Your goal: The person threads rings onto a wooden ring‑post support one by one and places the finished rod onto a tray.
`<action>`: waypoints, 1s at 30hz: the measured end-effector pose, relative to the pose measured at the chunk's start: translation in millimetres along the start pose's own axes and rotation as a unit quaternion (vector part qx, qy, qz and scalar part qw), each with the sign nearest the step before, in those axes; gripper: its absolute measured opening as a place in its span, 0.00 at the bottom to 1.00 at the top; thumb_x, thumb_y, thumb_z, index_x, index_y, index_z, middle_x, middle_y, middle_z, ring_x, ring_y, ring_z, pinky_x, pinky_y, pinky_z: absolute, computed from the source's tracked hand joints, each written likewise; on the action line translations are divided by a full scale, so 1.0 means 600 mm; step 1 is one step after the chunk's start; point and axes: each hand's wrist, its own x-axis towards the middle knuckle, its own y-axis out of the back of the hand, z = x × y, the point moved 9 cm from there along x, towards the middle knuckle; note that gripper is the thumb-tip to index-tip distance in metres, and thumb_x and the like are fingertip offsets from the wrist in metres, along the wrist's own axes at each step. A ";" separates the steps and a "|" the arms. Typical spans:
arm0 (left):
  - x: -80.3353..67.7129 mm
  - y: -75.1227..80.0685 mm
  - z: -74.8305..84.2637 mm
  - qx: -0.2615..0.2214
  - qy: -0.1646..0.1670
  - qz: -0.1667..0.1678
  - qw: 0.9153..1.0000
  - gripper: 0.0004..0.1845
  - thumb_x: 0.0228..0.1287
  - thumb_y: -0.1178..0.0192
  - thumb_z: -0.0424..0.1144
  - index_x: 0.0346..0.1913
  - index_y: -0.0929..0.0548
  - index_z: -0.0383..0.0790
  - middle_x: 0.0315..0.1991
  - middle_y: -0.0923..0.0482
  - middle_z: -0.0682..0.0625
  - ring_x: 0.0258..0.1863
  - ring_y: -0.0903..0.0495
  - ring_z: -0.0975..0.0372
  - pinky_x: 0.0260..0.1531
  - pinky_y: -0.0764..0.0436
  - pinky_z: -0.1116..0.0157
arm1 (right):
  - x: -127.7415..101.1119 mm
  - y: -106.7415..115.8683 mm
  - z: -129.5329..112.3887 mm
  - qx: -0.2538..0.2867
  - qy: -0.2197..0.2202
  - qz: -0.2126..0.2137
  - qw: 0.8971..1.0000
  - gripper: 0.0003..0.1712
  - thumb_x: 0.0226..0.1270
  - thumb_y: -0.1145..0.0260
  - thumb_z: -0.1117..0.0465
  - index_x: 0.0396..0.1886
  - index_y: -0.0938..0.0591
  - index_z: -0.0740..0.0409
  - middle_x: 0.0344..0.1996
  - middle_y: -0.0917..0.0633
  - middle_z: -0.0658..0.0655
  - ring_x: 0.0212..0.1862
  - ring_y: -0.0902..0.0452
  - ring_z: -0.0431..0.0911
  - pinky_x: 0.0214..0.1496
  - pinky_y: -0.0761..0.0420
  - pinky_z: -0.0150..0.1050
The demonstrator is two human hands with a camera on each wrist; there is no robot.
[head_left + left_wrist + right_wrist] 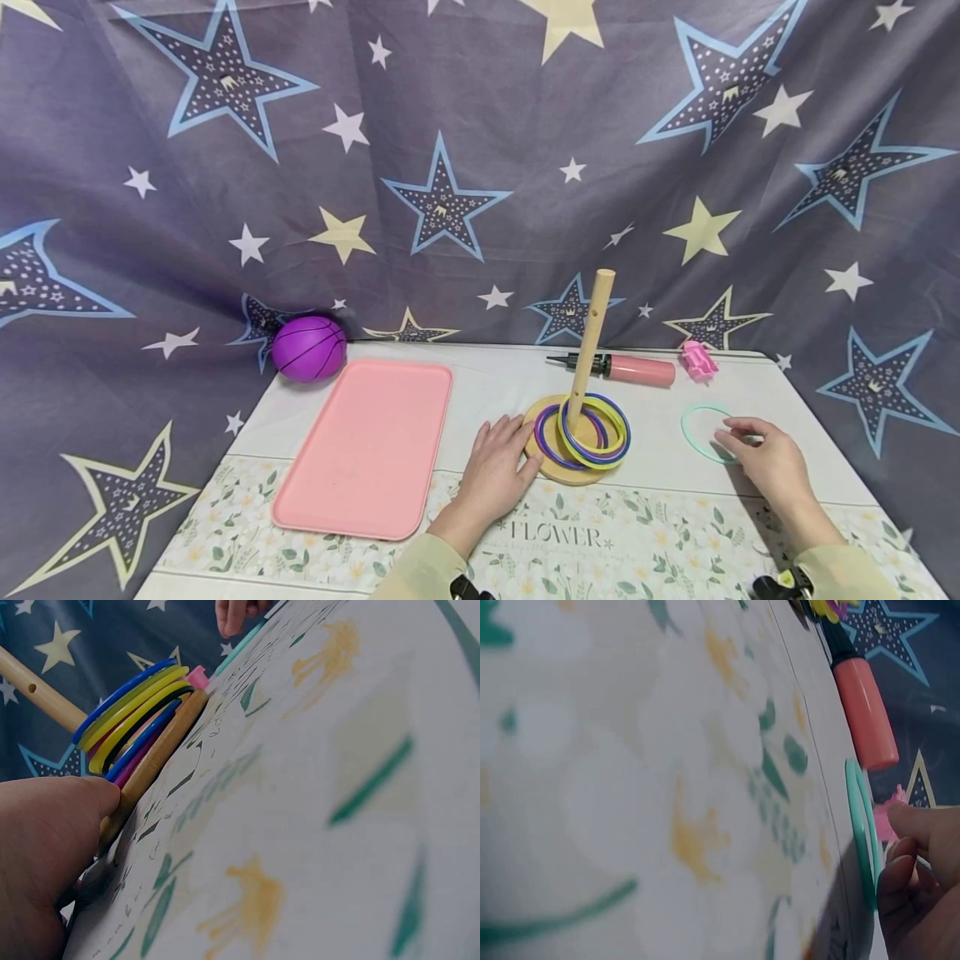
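Green ring (705,433): I see it lying flat on the table (675,492), well to the right of the wooden base, near the table's right side.
Right hand (765,458): I have it at the near right edge of the green ring, fingers loosely curled; in the right wrist view the fingertips (900,874) sit against the ring's rim, but I cannot tell whether they pinch it or only touch it.
Left hand (495,467): it lies flat on the table with fingers straight, the fingertips pressed to the left edge of the wooden base (551,467); it holds nothing.
Peg (591,333): it rises from the middle of the base, leaning slightly right.
Stacked rings (592,429): several rings in blue, yellow and purple lie around the peg on the base.
Pump (622,367): a pink pump with a black tip lies behind the base.
Pink toy (697,360): just right of the pump.
Tray (367,446): a pink tray lies left of my left hand.
Ball (309,347): a purple ball rests at the tray's far left corner, against the star curtain (480,150).
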 end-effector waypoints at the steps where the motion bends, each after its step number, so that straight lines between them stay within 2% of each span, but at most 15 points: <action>1: 0.000 -0.001 -0.001 0.001 0.001 -0.001 1.000 0.31 0.83 0.39 0.51 0.81 0.24 0.41 0.81 0.29 0.40 0.83 0.36 0.43 0.85 0.47 0.39 | 0.002 0.003 0.004 -0.001 -0.004 0.004 1.000 0.26 0.79 0.26 0.53 0.65 0.15 0.68 0.52 0.13 0.68 0.52 0.16 0.63 0.38 0.21 0.37; 6: 0.002 -0.003 -0.003 0.006 0.004 -0.005 1.000 0.32 0.84 0.41 0.53 0.82 0.25 0.43 0.82 0.31 0.42 0.84 0.38 0.45 0.86 0.49 0.40 | 0.007 0.016 0.021 -0.007 -0.015 0.026 1.000 0.26 0.79 0.27 0.56 0.65 0.17 0.71 0.53 0.14 0.73 0.49 0.14 0.64 0.31 0.19 0.33; 10: 0.002 -0.002 -0.003 0.007 0.003 -0.005 1.000 0.32 0.84 0.41 0.53 0.82 0.25 0.43 0.82 0.30 0.42 0.84 0.38 0.45 0.86 0.49 0.40 | 0.010 0.021 0.032 -0.001 -0.026 0.033 0.999 0.25 0.79 0.27 0.58 0.65 0.17 0.72 0.50 0.13 0.72 0.37 0.15 0.53 0.26 0.18 0.32; 13: 0.003 -0.002 -0.002 0.007 0.003 -0.004 1.000 0.32 0.84 0.40 0.52 0.82 0.25 0.43 0.82 0.30 0.42 0.84 0.37 0.44 0.85 0.48 0.40 | 0.013 0.022 0.038 0.008 -0.036 0.030 0.999 0.25 0.80 0.28 0.58 0.66 0.19 0.72 0.49 0.14 0.70 0.33 0.18 0.47 0.25 0.19 0.32; 20: 0.002 0.001 0.000 0.005 -0.001 0.001 1.000 0.31 0.83 0.39 0.51 0.81 0.24 0.41 0.81 0.29 0.41 0.83 0.36 0.43 0.85 0.47 0.38 | 0.019 0.020 0.050 0.014 -0.042 0.018 0.999 0.25 0.81 0.30 0.58 0.66 0.19 0.72 0.45 0.14 0.64 0.31 0.20 0.45 0.26 0.19 0.33; 30: 0.001 -0.001 -0.003 0.005 0.000 -0.002 1.000 0.31 0.84 0.40 0.52 0.81 0.25 0.42 0.81 0.30 0.41 0.83 0.36 0.44 0.85 0.47 0.39 | 0.022 0.023 0.044 -0.010 -0.025 0.003 1.000 0.21 0.80 0.31 0.57 0.57 0.15 0.74 0.34 0.14 0.56 0.30 0.20 0.46 0.30 0.24 0.36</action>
